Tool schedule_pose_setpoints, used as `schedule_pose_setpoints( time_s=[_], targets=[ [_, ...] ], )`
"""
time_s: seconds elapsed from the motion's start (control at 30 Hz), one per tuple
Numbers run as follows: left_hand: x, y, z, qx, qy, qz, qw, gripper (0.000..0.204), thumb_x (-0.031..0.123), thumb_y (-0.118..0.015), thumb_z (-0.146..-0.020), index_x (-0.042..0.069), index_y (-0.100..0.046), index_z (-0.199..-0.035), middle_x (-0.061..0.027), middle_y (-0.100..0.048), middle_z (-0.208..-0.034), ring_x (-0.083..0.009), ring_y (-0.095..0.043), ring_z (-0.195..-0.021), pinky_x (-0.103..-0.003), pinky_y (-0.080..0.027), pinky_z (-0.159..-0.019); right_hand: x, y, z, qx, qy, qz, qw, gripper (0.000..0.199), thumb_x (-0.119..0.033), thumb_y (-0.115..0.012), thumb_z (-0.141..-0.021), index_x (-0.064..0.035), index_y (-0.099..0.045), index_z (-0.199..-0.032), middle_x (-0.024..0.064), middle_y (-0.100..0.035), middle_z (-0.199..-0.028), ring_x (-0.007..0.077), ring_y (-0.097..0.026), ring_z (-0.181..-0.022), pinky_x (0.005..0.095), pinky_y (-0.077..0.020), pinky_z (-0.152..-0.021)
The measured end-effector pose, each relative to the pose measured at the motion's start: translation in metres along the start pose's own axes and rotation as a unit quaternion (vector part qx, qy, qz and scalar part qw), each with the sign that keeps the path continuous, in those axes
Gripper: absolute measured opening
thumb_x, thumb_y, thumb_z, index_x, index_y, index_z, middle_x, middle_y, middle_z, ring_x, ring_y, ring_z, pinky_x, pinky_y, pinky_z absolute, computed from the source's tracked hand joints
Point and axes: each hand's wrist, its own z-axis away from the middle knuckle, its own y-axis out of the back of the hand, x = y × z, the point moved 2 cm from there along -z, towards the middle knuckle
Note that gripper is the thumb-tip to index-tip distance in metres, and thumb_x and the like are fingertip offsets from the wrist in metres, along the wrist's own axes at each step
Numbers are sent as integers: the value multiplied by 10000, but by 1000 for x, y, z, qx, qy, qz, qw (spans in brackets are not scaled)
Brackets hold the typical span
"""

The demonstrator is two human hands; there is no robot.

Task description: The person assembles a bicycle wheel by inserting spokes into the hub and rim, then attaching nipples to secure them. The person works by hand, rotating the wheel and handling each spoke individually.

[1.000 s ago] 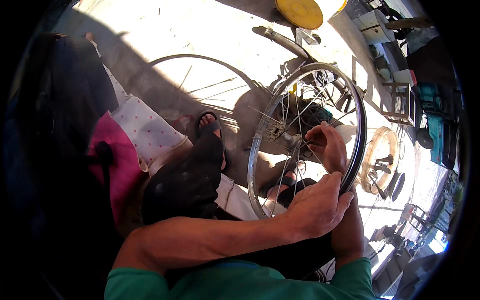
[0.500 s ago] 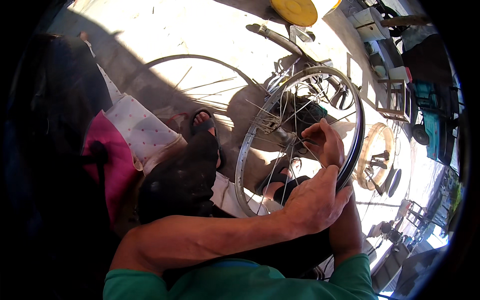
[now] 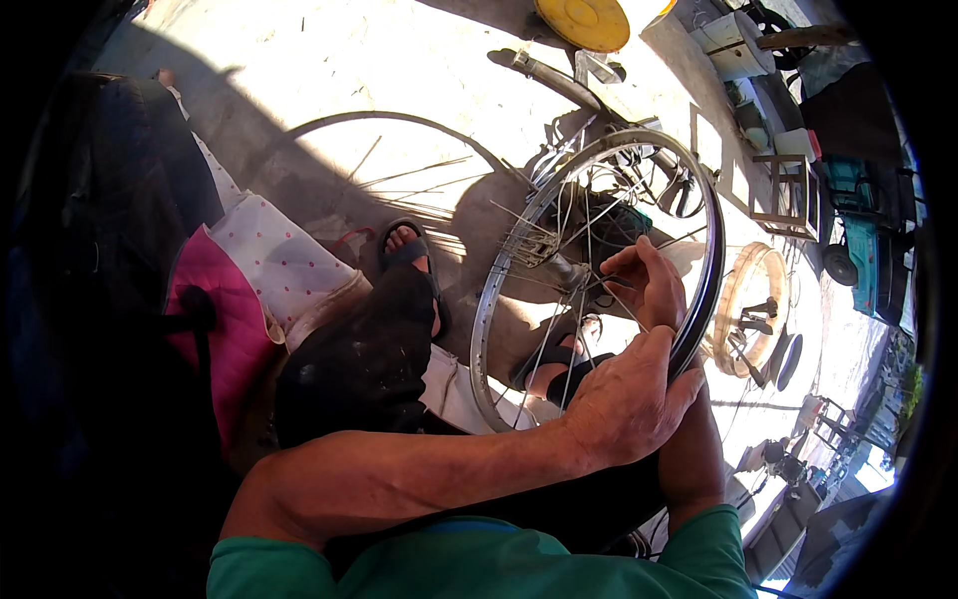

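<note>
A bicycle wheel (image 3: 489, 321) with a bare silver rim and thin spokes stands tilted in front of me, its hub (image 3: 567, 272) near the middle. My left hand (image 3: 629, 399) reaches across from the left and is closed at the near right part of the rim, the thumb on the outer side; some fingers are hidden. Just beyond it, my right hand (image 3: 654, 290) reaches in among the spokes with bent fingers, thumb and fingertips closed around a spoke. Several spokes stick out loose at the hub's left side.
A sandalled foot (image 3: 407, 245) rests left of the wheel. Spotted white cloth (image 3: 269, 240) and pink cloth (image 3: 215, 299) lie at left. Beyond the wheel are a yellow lid (image 3: 584, 22) and white bucket (image 3: 733, 45). At right are a round tan basin (image 3: 750, 309) holding tools and a wooden frame (image 3: 788, 200).
The view has shifted very slightly. Both hands and the wheel keep nearly the same positions.
</note>
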Motion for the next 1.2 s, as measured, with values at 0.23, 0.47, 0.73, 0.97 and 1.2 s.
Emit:
schedule_pose_setpoints(
  time_s=[0.23, 0.47, 0.73, 0.97, 1.2],
  targets=[
    [3, 2, -1, -11, 16, -7, 1000, 412, 391, -555, -999, -11, -468, -1006, -197, -604, -830, -346, -631, -790, -471, -498, -721, -1, 1, 0, 1, 5, 15, 1000, 406, -431, -498, -1011, -67, -642, -902, 81, -683, -890, 169, -639, -868, 333, -508, -808],
    [3, 3, -1, -25, 27, -6, 999, 438, 417, -542, -999, -15, -474, -1027, -206, -621, -851, -347, -641, -809, -478, -498, -747, -1, 2, 0, 2, 7, 22, 1000, 408, -434, -488, -1017, -72, -638, -905, 76, -680, -884, 164, -638, -865, 333, -506, -824],
    [3, 4, -1, -35, 33, 8, 999, 441, 415, -540, -998, -19, -468, -1034, -216, -623, -859, -370, -645, -831, -499, -494, -777, 0, 3, 0, 0, 8, 29, 1000, 411, -441, -494, -1014, -70, -638, -912, 73, -682, -886, 167, -640, -864, 336, -505, -829],
    [3, 3, -1, -27, 25, 6, 999, 438, 408, -547, -994, -20, -463, -1034, -222, -619, -859, -389, -646, -830, -509, -490, -784, 1, 3, -2, -4, 8, 30, 1000, 414, -447, -499, -1009, -71, -644, -911, 69, -681, -883, 165, -638, -866, 340, -501, -833],
    [4, 4, 0, -16, 15, 19, 1000, 423, 383, -569, -989, -23, -460, -1038, -221, -618, -856, -387, -648, -819, -506, -491, -770, -1, 0, 0, -2, 13, 33, 999, 415, -451, -501, -1005, -75, -647, -907, 67, -679, -882, 168, -636, -867, 342, -499, -835]
  ],
)
